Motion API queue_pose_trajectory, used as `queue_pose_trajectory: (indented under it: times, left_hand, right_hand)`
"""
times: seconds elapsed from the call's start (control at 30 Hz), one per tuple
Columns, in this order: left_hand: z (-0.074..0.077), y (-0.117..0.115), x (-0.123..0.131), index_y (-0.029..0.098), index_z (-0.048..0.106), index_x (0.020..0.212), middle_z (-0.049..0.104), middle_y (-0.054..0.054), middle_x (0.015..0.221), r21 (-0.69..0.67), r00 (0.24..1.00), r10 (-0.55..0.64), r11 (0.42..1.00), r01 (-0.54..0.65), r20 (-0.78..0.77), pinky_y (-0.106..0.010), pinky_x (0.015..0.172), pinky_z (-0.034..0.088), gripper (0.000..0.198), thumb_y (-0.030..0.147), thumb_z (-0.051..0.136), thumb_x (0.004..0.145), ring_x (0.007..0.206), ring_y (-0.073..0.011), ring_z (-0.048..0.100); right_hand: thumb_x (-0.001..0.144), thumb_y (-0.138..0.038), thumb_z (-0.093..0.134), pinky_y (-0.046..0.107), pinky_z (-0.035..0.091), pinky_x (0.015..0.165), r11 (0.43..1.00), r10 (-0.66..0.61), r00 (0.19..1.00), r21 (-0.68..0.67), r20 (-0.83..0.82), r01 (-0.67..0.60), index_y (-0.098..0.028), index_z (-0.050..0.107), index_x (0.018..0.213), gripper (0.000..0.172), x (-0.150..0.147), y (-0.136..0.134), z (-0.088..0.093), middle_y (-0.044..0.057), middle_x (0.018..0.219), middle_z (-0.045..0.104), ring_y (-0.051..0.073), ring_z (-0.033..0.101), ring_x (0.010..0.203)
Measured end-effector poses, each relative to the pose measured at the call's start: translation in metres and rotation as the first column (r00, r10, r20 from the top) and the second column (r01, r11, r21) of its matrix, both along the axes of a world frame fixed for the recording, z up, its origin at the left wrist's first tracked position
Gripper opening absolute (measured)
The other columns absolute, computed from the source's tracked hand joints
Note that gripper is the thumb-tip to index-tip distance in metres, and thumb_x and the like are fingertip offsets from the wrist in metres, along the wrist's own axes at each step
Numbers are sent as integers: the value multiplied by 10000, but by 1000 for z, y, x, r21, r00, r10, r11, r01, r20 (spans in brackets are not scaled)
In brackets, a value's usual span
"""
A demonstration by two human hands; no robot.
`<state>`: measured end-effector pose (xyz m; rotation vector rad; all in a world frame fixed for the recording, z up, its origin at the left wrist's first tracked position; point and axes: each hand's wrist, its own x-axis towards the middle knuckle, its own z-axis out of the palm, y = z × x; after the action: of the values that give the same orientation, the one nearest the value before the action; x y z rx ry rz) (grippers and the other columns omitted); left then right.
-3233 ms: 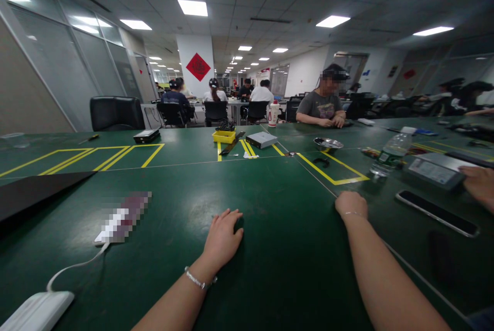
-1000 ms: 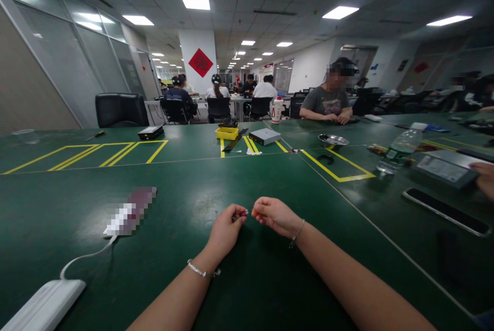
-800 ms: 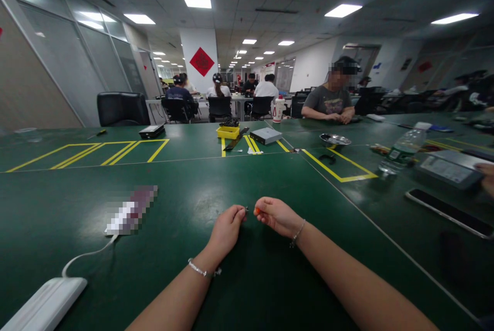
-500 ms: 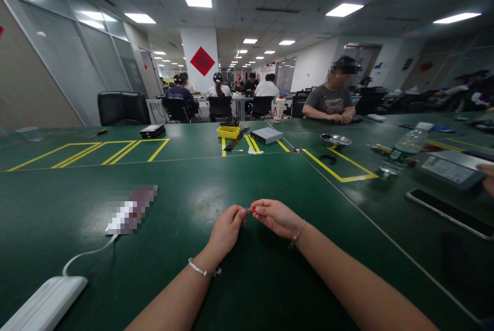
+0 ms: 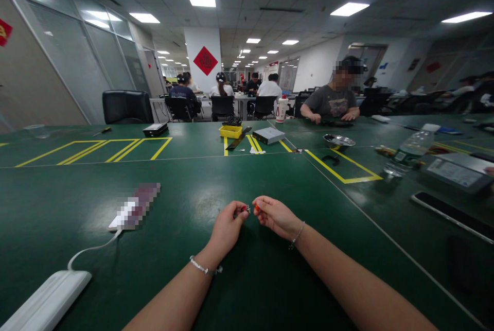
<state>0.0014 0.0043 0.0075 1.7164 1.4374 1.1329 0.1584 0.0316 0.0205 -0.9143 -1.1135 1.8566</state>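
Over the green table (image 5: 154,192), my left hand (image 5: 227,225) pinches a small red and metallic piece (image 5: 246,209) between thumb and fingers. Just to its right, my right hand (image 5: 277,218) has its fingers closed on a small orange piece (image 5: 257,208). A narrow gap separates the two pieces. Their exact shapes are too small to make out, and the fingers cover part of each.
A phone (image 5: 135,206) and a white power bank (image 5: 50,297) joined by a cable lie left. Farther back are a yellow tray (image 5: 230,131), a grey box (image 5: 269,136) and a metal bowl (image 5: 338,140). A bottle (image 5: 412,151) and dark phone (image 5: 451,215) stand and lie right.
My fingertips, which met at the small parts before, are now slightly apart, with a gap between the pieces. The view has shifted a little. The person across the table has spread their hands.
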Motion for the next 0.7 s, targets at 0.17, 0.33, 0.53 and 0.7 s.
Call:
queue_pose_trajectory:
  times: [0.17,0.33,0.53,0.7]
  left_hand:
    - [3,-2,0,190,551,735,576,15,671,9,999,-10,1000,10,-40,-239,614,374,237,352,382,773,646,-123,517]
    - [4,-3,-1,181,541,680,563,16,606,-35,997,-13,999,10,-82,-235,560,354,337,420,332,791,579,-120,507]
    - [3,-2,-1,189,551,726,579,19,646,-33,997,13,999,-15,-70,-235,573,362,254,395,407,758,604,-121,513]
    - [4,-2,0,194,565,775,600,11,706,-34,1000,15,999,-16,-26,-242,602,383,148,301,496,700,640,-127,529]
  right_hand:
    - [658,-342,629,204,372,530,999,-3,999,-38,-43,1,-148,553,752,229,0,0,0,-18,602,544,56,478,515]
    - [644,-259,645,214,394,566,997,34,997,-65,-69,-38,-143,565,801,211,2,2,-2,-3,658,575,64,507,556]
    - [552,-177,695,235,410,645,999,-33,998,9,-59,34,-148,577,745,228,1,3,-4,9,759,604,71,526,621]
    - [525,-151,686,261,409,684,993,-71,997,90,-21,72,-146,592,692,191,0,2,-4,-2,699,594,92,537,649]
